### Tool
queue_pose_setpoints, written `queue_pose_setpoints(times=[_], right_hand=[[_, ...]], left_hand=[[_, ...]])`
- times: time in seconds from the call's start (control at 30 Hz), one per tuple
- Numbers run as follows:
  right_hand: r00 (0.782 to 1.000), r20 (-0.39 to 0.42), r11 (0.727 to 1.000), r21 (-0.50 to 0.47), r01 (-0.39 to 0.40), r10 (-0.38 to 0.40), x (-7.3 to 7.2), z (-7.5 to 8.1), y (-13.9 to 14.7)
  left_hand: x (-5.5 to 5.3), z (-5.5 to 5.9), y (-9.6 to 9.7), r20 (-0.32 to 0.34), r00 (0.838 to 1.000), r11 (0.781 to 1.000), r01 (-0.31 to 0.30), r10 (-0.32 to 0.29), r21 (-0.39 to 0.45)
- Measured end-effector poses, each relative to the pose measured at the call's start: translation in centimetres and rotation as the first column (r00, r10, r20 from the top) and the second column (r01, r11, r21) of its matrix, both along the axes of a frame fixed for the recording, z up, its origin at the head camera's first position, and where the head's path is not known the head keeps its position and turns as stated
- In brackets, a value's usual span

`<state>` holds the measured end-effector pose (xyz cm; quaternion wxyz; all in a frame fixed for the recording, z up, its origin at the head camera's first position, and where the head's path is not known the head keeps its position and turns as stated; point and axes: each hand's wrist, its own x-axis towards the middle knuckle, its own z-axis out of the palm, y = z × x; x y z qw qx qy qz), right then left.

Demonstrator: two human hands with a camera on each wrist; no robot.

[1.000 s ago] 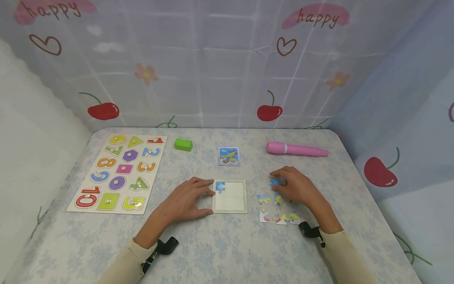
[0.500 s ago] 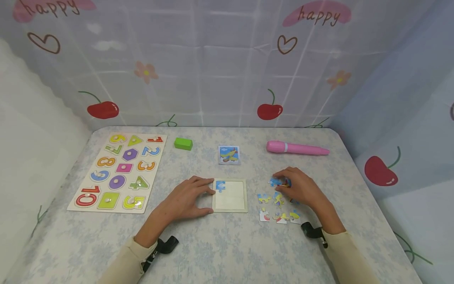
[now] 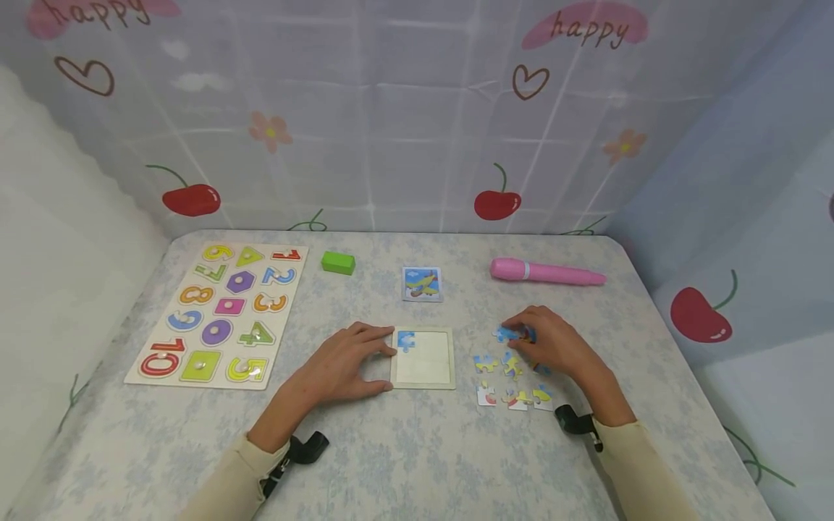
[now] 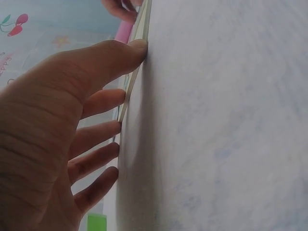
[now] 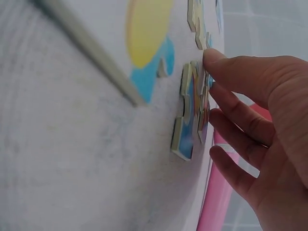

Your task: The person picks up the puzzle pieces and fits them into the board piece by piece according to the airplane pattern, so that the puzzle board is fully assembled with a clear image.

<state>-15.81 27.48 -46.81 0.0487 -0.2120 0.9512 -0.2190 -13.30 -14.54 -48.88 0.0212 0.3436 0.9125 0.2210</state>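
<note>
My left hand (image 3: pixel 342 365) lies at the left side of a small square puzzle tray (image 3: pixel 452 365), its spread fingertips and thumb touching the edge. One blue-and-white puzzle piece (image 3: pixel 406 341) sits in the tray's upper left corner. To the right, my right hand (image 3: pixel 552 341) pinches a blue jigsaw piece (image 3: pixel 503 333) between thumb and index finger, low over the table. Another piece (image 3: pixel 530 334) shows partly under that hand. Nearer me lie several loose pieces (image 3: pixel 485 363), some with yellow and white. In the right wrist view, the thumb (image 5: pixel 216 57) hides part of the pinched piece.
Behind the tray lies a picture card (image 3: pixel 422 284) of a yellow airplane. A green block (image 3: pixel 338 263) and a number-and-shape board (image 3: pixel 276 344) stand on the left. A pink pen-shaped object (image 3: pixel 547 273) lies at the back right, beyond the right hand.
My right hand has shifted slightly to the right from over the blue piece, leaving more of that piece in view. My left hand has stayed at the tray's edge.
</note>
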Motion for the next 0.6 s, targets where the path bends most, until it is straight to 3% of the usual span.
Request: queue_pose_setpoints(times=[0.6], right_hand=[[0.999, -0.039, 1.0, 0.017, 0.015, -0.015, -0.3, 0.5, -1.6]], left_hand=[[-0.1, -0.1, 0.0, 0.0, 1.0, 1.0, 0.004, -0.004, 0.002]])
